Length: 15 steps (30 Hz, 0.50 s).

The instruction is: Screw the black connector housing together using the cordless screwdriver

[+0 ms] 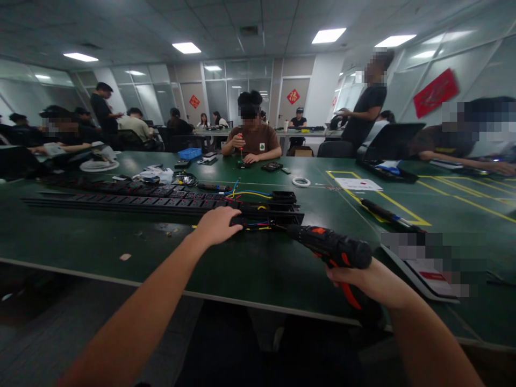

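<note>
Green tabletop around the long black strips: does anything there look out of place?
A small pale scrap and tiny brownish bits lie loose on the green tabletop, between its near edge and the long black strips, looking like uncleared litter.

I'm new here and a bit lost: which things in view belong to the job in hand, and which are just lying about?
In the job:
power drill, in the right hand
wired black strip, by the left hand

Apparently lying about:
white ring
blue basket
printed sheet
</note>
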Each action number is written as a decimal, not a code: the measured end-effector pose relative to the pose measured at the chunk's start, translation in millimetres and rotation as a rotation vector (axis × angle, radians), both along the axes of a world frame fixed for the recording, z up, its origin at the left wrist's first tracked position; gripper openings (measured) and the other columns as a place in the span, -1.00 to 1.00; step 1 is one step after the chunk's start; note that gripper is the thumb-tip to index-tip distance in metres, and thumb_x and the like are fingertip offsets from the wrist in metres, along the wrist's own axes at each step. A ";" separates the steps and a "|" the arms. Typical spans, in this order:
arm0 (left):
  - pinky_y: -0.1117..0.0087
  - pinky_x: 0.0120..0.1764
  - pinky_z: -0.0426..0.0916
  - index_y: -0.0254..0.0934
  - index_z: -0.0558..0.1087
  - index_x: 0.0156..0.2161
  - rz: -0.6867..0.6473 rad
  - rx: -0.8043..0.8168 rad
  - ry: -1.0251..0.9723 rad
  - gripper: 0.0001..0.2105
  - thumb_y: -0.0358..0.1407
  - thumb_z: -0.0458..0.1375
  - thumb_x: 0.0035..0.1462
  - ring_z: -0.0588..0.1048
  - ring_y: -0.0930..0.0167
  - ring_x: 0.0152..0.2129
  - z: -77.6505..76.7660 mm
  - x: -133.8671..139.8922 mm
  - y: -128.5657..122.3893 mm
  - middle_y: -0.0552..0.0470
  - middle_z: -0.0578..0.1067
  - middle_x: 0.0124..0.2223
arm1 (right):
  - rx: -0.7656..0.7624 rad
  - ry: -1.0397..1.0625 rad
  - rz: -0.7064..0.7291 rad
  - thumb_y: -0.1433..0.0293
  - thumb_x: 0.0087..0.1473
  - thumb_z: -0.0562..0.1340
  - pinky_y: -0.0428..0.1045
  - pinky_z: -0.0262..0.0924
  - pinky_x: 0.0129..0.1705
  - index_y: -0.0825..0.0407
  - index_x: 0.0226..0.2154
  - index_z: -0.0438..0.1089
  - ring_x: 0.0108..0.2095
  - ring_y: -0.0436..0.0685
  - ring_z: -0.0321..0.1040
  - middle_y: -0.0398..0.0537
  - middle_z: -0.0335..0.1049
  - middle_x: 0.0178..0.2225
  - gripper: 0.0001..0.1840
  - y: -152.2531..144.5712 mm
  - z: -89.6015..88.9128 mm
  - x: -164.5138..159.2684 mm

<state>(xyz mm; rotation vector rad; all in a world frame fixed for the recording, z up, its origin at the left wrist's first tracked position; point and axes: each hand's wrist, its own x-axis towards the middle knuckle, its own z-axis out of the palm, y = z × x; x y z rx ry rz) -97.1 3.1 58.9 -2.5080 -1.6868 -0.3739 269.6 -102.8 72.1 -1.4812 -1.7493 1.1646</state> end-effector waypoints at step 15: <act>0.18 0.12 0.32 -0.21 0.22 0.35 -0.145 -0.131 -0.039 -0.27 0.14 0.09 0.18 0.41 0.11 0.15 -33.5 91.9 54.2 -0.16 0.38 0.28 | 0.025 -0.025 -0.010 0.26 -0.15 0.34 -0.01 0.26 -0.40 0.03 -0.47 0.42 -0.48 0.10 0.33 -0.15 0.40 -0.54 -0.80 -0.3 -3.5 -0.1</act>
